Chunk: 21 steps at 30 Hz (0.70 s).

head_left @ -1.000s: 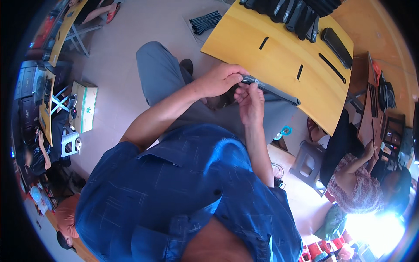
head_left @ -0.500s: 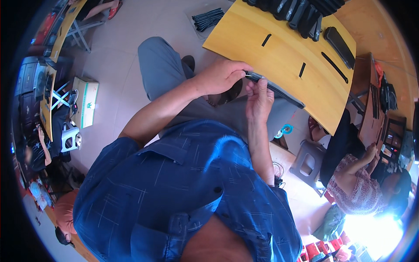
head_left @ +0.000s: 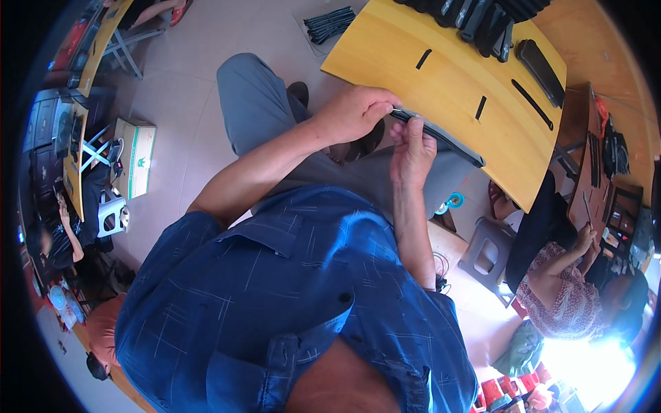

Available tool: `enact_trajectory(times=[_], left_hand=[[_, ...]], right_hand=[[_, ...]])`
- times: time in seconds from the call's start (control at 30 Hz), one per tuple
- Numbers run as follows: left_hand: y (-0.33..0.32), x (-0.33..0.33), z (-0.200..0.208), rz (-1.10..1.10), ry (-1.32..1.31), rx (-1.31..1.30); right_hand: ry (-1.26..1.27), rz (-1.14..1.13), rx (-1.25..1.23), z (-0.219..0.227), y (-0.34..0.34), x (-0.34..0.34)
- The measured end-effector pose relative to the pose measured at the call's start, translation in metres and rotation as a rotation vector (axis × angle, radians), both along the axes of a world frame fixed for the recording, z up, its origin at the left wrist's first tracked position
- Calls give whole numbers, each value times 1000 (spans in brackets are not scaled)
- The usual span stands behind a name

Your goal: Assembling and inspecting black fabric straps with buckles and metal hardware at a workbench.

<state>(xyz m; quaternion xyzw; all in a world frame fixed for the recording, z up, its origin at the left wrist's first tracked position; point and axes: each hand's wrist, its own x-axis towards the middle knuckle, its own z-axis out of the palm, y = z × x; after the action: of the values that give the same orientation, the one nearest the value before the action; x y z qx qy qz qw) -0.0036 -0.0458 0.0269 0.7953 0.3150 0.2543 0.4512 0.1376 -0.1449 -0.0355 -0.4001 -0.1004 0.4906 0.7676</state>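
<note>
At the near edge of the yellow table, my two hands hold a long, narrow black case (head_left: 451, 142). Its near-left end sits in the closed fingers of my left hand (head_left: 352, 115), where a small pale, shiny bit shows at the fingertips; what that bit is I cannot make out. My right hand (head_left: 414, 155) grips the case a little further along, thumb on top and fingers curled beneath. From there the case slants away to the right along the table edge.
On the yellow table (head_left: 392, 55) lie a pile of black cases (head_left: 475, 24), a single black case (head_left: 539, 72) and several thin black strips (head_left: 532, 104). A bundle of black strips (head_left: 329, 25) rests on the floor. Grey stool (head_left: 487, 251) and another worker (head_left: 568, 289) are to the right.
Both hands and the case have shifted very slightly up and right in the picture, with the grip kept. The worker on the right now holds up a thin strip.
</note>
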Motion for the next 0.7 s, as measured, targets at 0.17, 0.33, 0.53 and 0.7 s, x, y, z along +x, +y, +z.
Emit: enact_trajectory(times=[0.17,0.33,0.53,0.7], left_hand=[[7,0,-6,-65,-47,-124],[2,4,-2,-61,-41,-139],[-4,5,1,-27,-36,125],[-2,5,17,-94,0,286]], right_hand=[[-85,14,-35,1,-2,6],[-179,90,-33,6,3,7],[-208,92,-63,2,1,6],[-170,129,-40,1,-2,12]])
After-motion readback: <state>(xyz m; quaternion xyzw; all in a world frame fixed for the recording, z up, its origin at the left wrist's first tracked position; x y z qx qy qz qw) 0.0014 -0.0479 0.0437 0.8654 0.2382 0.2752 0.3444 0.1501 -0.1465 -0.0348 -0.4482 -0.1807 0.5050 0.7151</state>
